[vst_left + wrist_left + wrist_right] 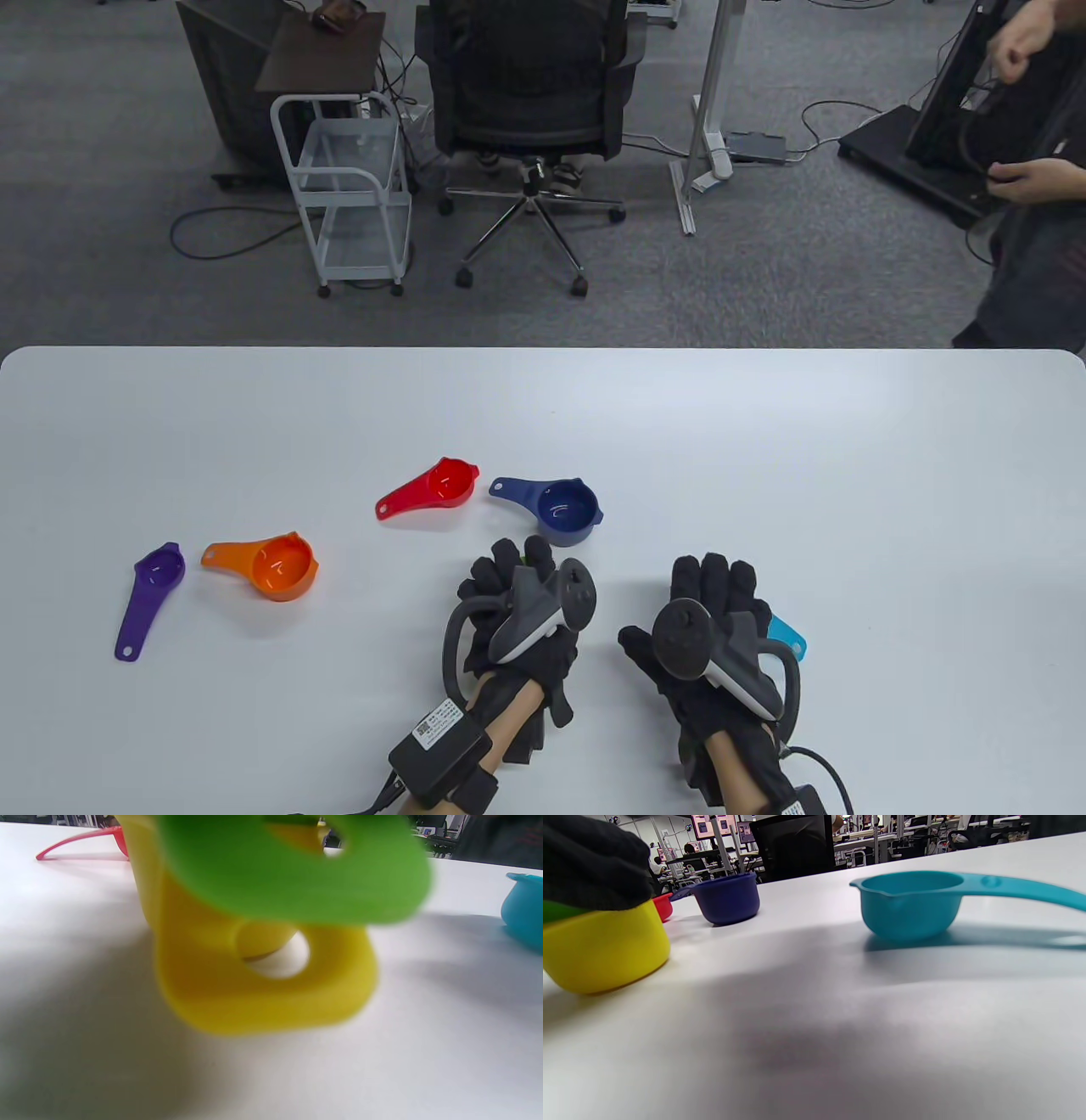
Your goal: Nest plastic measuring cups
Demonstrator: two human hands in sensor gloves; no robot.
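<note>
White label (439,724) on left wrist strap, print too small to read

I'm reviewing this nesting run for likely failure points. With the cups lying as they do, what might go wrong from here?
1. The green cup sits in the yellow cup under the left hand; the yellow one looks tilted on the table, so pressing may tip the pair.
2. The teal cup lies close beside the right hand, which might knock it.

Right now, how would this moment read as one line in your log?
stage: nesting | left hand: on green cup in yellow cup | right hand: over teal cup | loose: navy cup, red, orange, purple
</note>
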